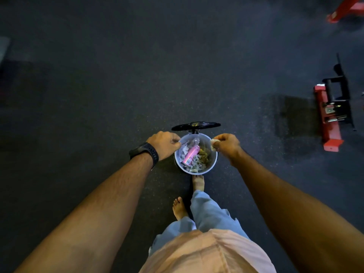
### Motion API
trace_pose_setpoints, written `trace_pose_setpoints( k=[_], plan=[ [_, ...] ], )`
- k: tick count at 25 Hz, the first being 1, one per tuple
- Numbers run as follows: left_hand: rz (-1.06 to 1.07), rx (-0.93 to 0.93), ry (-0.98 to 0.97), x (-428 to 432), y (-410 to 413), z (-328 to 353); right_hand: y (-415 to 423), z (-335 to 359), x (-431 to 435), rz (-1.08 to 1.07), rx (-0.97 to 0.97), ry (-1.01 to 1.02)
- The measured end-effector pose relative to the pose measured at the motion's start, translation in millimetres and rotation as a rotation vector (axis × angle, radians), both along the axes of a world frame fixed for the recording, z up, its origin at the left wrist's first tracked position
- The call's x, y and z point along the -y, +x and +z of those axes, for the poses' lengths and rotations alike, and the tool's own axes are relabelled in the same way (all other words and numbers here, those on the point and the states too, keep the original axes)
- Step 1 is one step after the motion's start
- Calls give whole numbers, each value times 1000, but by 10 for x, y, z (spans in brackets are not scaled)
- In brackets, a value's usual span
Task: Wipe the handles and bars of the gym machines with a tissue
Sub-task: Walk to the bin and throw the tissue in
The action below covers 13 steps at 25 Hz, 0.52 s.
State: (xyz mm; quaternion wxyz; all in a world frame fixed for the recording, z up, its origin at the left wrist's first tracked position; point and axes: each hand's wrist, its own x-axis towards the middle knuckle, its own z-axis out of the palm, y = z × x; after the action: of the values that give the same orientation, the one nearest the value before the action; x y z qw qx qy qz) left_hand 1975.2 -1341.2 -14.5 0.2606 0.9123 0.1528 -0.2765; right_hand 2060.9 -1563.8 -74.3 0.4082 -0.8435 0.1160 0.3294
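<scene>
At the bottom centre of the frame a pale pink shirt [206,253] and light blue trousers [208,213] are seen from above, with two bare arms stretched out on either side. Above the trousers two bare feet are planted on the dark speckled floor [98,85]; the left foot [179,208] is set back, while the toes of the right foot [198,182] are placed against the base of a small round bin [197,171]. The bin is filled with crumpled paper and a pink bottle [191,154]. Its black lid [196,125] is raised at the far side.

The left hand [164,144], with a black watch [144,152] worn at the wrist, is held at the bin's left rim with fingers curled; whether anything is gripped cannot be told. A crumpled tissue [213,143] is pinched in the fingers of the right hand [226,144], just over the bin's right rim.

Farther off, at the right edge, a red and black machine base [327,119] is seen on the floor, and a red frame [344,10] is cut off in the upper right corner
</scene>
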Motion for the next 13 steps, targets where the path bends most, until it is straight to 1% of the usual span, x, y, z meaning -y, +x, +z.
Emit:
trace_pose_setpoints(
  k=[7,13],
  plan=[
    [40,-46,7,-162,108,-125,114,-209,-165,78,-15,-70],
    [38,-48,-11,-136,150,-206,131,-249,-134,44,-71,-46]
  ],
)
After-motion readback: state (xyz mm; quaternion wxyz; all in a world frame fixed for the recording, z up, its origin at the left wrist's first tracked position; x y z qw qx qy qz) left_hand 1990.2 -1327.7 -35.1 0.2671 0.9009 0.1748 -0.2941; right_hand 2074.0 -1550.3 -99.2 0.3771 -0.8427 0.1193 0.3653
